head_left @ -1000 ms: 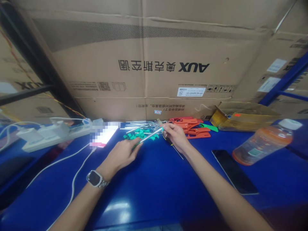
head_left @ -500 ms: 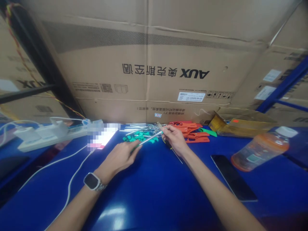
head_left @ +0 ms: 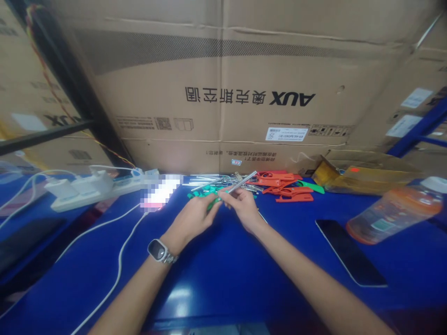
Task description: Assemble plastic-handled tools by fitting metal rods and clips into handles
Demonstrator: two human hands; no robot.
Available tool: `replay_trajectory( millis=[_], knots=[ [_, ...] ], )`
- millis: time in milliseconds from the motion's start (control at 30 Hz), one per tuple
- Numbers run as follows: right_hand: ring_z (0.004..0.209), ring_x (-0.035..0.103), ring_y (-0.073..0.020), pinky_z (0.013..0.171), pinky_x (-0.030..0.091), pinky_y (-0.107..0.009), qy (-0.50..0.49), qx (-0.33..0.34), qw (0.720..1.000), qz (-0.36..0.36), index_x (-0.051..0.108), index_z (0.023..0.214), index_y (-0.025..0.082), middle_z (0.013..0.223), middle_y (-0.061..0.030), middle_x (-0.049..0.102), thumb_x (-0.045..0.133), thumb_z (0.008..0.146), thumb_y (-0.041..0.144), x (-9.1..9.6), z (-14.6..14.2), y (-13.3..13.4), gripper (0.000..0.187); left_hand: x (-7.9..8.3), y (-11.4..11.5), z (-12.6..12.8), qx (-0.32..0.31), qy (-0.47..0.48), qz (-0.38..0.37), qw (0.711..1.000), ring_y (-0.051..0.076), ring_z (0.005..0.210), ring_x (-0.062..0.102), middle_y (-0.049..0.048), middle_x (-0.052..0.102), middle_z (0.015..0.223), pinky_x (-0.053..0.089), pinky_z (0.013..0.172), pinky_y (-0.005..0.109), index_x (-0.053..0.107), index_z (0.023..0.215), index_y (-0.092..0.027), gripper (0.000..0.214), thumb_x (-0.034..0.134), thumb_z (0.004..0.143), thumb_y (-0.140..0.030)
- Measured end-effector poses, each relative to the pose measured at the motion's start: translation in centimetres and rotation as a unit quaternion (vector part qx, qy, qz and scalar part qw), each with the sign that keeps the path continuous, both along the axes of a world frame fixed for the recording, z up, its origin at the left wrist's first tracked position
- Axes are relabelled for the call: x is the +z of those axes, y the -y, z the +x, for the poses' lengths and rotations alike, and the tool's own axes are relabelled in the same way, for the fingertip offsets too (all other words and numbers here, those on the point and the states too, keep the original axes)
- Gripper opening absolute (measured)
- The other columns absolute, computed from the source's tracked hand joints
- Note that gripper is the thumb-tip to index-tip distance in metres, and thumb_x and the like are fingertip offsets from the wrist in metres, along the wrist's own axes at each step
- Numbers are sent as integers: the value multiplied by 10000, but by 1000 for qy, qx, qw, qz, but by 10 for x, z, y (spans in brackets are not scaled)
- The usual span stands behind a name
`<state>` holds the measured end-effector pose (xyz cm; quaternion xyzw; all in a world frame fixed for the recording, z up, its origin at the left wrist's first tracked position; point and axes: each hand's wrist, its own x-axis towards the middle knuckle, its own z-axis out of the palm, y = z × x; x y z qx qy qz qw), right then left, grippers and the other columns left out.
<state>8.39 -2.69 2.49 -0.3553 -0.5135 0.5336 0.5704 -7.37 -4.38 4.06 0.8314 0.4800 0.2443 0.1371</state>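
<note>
My left hand (head_left: 193,215) is closed around a small green plastic piece (head_left: 212,203) at the lower end of a silver metal tube (head_left: 242,182). The tube slants up to the right. My right hand (head_left: 241,204) is closed, its fingertips meeting the left ones at the tube's lower end; the exact contact there is partly hidden. Just behind my hands lie loose green plastic pieces (head_left: 199,191) and several metal rods (head_left: 204,178). Right of them is a pile of orange-red plastic handles (head_left: 291,188), with a green handle (head_left: 310,186) beside it.
A white power strip (head_left: 63,202) with cables and a lit phone (head_left: 164,190) lie at left. On the right are a dark phone (head_left: 349,253), an orange-tinted bottle (head_left: 394,211) and an open cardboard box (head_left: 366,172). A large carton (head_left: 223,65) stands behind the blue table (head_left: 223,279).
My right hand has moved from the tube's upper end down to its lower end, beside my left hand. The tube's upper end now sticks out past my right fingers. The view has shifted slightly.
</note>
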Motion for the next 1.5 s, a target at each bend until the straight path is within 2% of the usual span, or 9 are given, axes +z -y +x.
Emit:
replay_trajectory(
  millis=[100,233,500,700,800,933,1100,1267,1500],
  knots=[
    [520,454,-101,509,360,-248,-23,-28,999,-14,621,764,205,577,51,549,875,567,433,-3,-1,0,393,-5,-2,-1,-1,58,-32,998,181,569,602,21,657,707,374,538,255,529,1153,-185,269,464,962,-363],
    [505,428,-94,503,348,-252,-2,-39,999,-26,567,696,204,580,50,537,880,557,412,-7,-1,3,400,-11,-3,1,-7,91,-39,995,182,641,614,1,632,767,396,575,251,371,1254,-193,408,522,876,-218],
    [509,397,-90,513,325,-245,-3,19,1000,-10,489,635,218,533,80,458,871,584,427,-5,-10,8,439,-7,-2,2,-4,107,-47,993,155,585,560,-60,528,676,371,559,243,398,1169,-214,375,528,819,-170],
    [481,431,-88,498,333,-233,53,130,990,-7,484,667,216,518,86,494,853,628,462,-4,6,6,446,-6,-2,4,-49,135,-94,985,184,686,648,-24,661,768,431,623,259,426,1101,-229,373,592,773,-162],
    [478,440,-87,496,338,-234,58,142,988,2,517,683,212,530,82,505,844,654,452,-6,9,6,407,-6,-3,6,-47,125,-97,986,202,693,665,-3,696,799,445,627,273,449,1097,-229,380,628,764,-192],
    [474,440,-92,502,342,-244,45,100,994,-2,556,693,210,517,74,514,844,662,443,-11,8,5,372,-3,-3,6,-18,68,-58,996,218,701,687,0,725,815,439,620,276,468,1157,-234,387,612,798,-212],
    [490,438,-96,514,338,-251,-9,13,1000,-19,589,693,201,510,58,520,832,682,451,-12,14,2,349,2,-1,-10,9,-71,53,996,252,841,702,52,739,969,439,657,293,576,1146,-241,269,525,938,-402],
    [561,513,-114,560,391,-259,-58,10,997,-44,636,751,182,593,22,588,808,695,488,-9,19,5,356,1,0,-23,-25,-105,52,993,233,811,691,60,730,944,443,660,290,607,1121,-227,336,389,1018,-460],
    [531,486,-102,548,386,-255,-10,-32,999,17,650,787,172,565,37,570,793,712,494,-11,17,4,360,-4,5,-15,-19,-102,34,994,257,741,684,96,715,873,425,616,307,555,1078,-178,309,362,1030,-414]
  ],
)
